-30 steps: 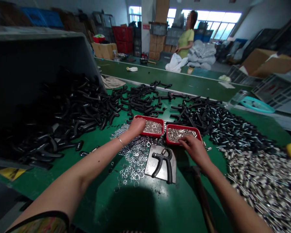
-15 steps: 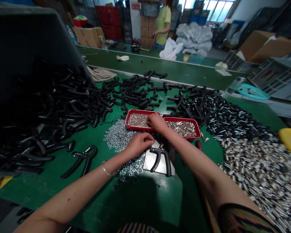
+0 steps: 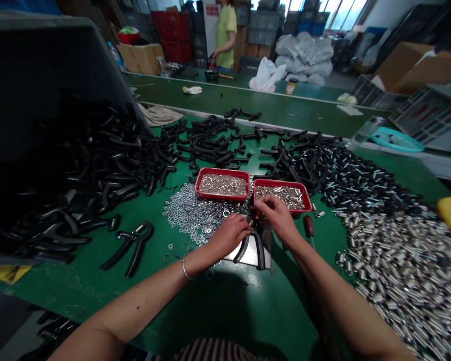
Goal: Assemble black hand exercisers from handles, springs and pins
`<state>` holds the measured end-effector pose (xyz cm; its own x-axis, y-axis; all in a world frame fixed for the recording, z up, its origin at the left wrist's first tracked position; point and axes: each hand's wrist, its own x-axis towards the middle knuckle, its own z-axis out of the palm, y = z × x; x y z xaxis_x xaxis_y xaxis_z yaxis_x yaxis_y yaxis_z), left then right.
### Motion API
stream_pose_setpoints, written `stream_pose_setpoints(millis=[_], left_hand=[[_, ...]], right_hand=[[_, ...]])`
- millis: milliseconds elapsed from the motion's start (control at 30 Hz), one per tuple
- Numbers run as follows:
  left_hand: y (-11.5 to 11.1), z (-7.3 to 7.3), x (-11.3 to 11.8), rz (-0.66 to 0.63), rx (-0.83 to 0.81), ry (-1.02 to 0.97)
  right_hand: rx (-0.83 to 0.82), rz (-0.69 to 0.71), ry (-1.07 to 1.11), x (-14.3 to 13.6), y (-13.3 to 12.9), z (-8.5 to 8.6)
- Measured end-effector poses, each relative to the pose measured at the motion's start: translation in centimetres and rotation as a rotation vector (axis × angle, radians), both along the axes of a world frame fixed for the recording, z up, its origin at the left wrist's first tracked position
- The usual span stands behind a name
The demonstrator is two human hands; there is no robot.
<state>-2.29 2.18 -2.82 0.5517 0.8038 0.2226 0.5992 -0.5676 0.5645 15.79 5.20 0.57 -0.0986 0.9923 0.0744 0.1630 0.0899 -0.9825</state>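
Note:
My left hand (image 3: 231, 233), fingers closed, is at the top of a black two-handled grip (image 3: 261, 250) lying on a metal plate (image 3: 251, 256). Whatever its fingertips hold is too small to make out. Just right of the grip's top, my right hand (image 3: 274, 213) pinches something hidden between thumb and fingers, in front of a red tray of metal parts (image 3: 302, 204). Left of that stands a red tray of tiny parts (image 3: 244, 175). Washers (image 3: 191, 213) are heaped beside my left hand.
Black handles (image 3: 116, 165) pile up at left and behind. One assembled grip (image 3: 135, 250) lies at left. Metal springs (image 3: 394, 271) and black parts with pins (image 3: 357, 175) cover the right. A screwdriver (image 3: 308, 226) is beside the right tray. A person (image 3: 225, 37) stands beyond.
My right hand has come out of the left red tray, back toward the grip. My left hand has moved right, onto the grip's top. The person beyond appears further left.

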Motion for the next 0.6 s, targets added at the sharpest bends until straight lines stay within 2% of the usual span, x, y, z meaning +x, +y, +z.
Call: stream_pose_setpoints(millis=[67, 100, 200, 300, 400, 600], left_hand=[[-0.1, 0.0, -0.1, -0.018, 0.039, 0.060], [-0.2, 0.0, -0.1, -0.022, 0.061, 0.094], [-0.3, 0.1, 0.2, -0.033, 0.148, 0.214], [-0.5, 0.1, 0.7, -0.093, 0.243, 0.317], [-0.5, 0.2, 1.0, -0.164, 0.306, 0.373], [-0.6, 0.0, 0.5, -0.182, 0.312, 0.375]], right_hand=[[-0.049, -0.014, -0.053, 1.8, -2.9, -0.5], [-0.023, -0.018, -0.141, 2.4, -4.0, -0.8], [0.155, 0.058, -0.503, 3.2, -5.9, -1.6], [0.296, 0.178, -0.781, 2.7, -6.2, -2.1], [0.372, 0.215, -0.975, 2.1, -6.0, -2.4], [0.417, 0.232, -1.159, 1.6, -5.6, -2.6]])
